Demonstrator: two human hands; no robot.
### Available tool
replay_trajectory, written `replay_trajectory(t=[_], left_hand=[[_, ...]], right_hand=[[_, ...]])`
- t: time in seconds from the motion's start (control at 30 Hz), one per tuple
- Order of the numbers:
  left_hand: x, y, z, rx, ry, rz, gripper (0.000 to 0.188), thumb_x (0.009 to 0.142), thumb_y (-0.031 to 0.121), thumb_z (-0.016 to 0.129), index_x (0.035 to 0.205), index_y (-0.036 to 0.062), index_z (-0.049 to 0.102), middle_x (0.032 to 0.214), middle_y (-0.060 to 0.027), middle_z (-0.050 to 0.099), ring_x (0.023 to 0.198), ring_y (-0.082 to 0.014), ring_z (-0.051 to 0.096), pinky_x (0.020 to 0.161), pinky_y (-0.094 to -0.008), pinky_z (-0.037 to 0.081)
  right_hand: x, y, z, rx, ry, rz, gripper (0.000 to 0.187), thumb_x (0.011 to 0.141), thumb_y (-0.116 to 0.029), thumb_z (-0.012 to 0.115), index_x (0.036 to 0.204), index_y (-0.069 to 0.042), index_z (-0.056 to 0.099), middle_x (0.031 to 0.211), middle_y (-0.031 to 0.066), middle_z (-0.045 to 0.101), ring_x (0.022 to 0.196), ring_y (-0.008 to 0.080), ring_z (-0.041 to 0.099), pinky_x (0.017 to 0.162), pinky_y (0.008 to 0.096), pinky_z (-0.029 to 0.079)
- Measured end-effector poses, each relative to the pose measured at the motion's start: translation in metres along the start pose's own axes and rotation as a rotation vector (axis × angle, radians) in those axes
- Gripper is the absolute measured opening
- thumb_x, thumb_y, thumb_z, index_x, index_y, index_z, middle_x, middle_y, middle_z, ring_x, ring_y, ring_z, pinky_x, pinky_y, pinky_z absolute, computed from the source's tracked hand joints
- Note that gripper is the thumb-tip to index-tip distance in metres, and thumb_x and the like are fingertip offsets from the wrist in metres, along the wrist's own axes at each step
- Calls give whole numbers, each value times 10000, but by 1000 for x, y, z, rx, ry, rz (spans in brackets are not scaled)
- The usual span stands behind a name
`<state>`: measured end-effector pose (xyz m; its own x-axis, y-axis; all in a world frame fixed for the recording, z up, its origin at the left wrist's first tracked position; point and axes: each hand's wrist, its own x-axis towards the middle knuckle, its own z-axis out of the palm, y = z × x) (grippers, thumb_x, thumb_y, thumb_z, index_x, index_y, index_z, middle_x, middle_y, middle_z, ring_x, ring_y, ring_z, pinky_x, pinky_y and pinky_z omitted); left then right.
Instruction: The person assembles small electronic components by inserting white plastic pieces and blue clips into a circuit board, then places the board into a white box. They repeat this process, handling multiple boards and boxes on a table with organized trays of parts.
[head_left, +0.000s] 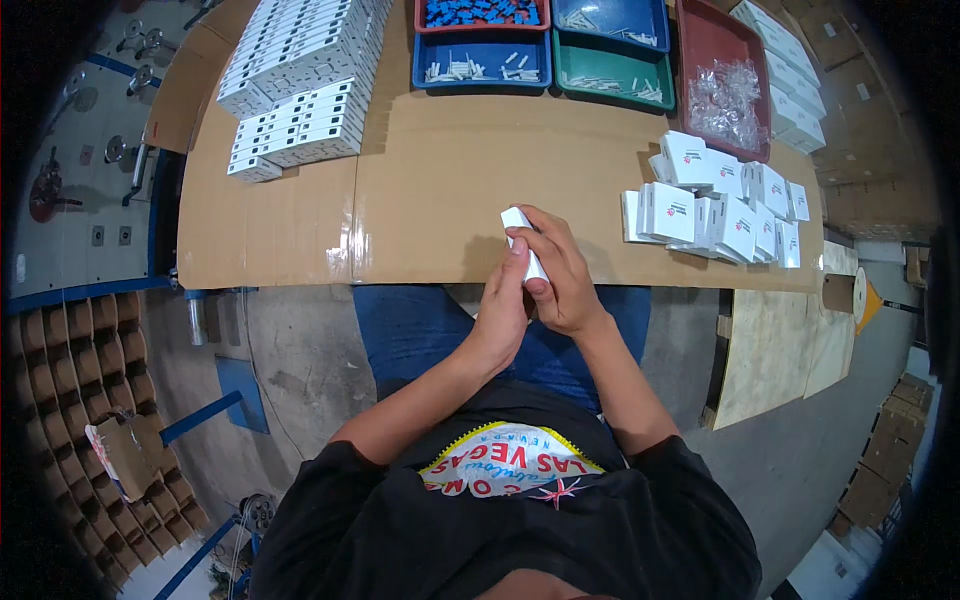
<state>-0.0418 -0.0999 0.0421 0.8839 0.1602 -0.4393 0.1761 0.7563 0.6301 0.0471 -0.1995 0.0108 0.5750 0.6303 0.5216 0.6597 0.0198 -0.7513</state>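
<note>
Between my two hands, over the front edge of the cardboard-covered table (430,200), is a small white box (517,220), tilted with its narrow side up. My left hand (503,300) closes on its left side, the thumb pressed along it. Wrapped round its right side is my right hand (563,270), with fingers over the top and the thumb lower down. The palms hide much of the box. To the right lies a loose group of small white boxes (735,228), some leaning on each other, each with a small red mark.
Tall stacks of white boxes (300,120) stand at the back left. Along the back are a red tray of blue pieces (482,27), a blue tray (482,88), a green tray (612,95) of white pieces, and a red bin (700,50) of clear plastic. More white cartons (795,110) stand far right.
</note>
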Motion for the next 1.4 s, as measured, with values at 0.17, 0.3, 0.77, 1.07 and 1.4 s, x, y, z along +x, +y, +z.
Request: replay_trajectory(t=[0.17,0.3,0.77,1.07,1.4], left_hand=[[-1,0,3,-15,18,12,524,1125,504,443,1401,65,518,1220,-39,593,1157,-133,589,1031,-329,477],[-3,-2,6,-16,64,18,533,1127,506,433,1419,66,503,1253,-44,581,1193,-136,575,1058,-331,467],[7,-1,-8,105,52,242,628,1096,375,433,1635,91,278,1476,-115,507,1320,-240,542,1180,-410,386],[11,13,-17,592,-39,583,777,962,257,530,1640,34,221,1638,-185,319,1507,-299,348,1260,-424,231],[14,-3,-22,704,-170,643,773,986,109,503,1664,-3,151,1667,-183,287,1508,-289,358,1226,-415,313]], right_hand=[[0,1,1,22,13,-3,633,1077,-548,468,1344,4,626,1431,280,535,1278,456,563,1082,497,462],[0,-1,2,59,10,16,642,1079,-556,460,1343,4,630,1424,277,544,1275,451,566,1080,486,464],[6,-10,-3,259,53,175,821,1049,-628,462,1552,20,430,1587,243,460,1493,398,422,1233,466,312],[12,-27,-9,333,60,321,583,1075,-391,536,1523,-20,496,1607,248,426,1516,383,398,1239,456,294],[9,-26,-5,412,80,361,553,1038,-280,625,1523,-40,511,1596,249,439,1497,367,428,1221,445,331]])
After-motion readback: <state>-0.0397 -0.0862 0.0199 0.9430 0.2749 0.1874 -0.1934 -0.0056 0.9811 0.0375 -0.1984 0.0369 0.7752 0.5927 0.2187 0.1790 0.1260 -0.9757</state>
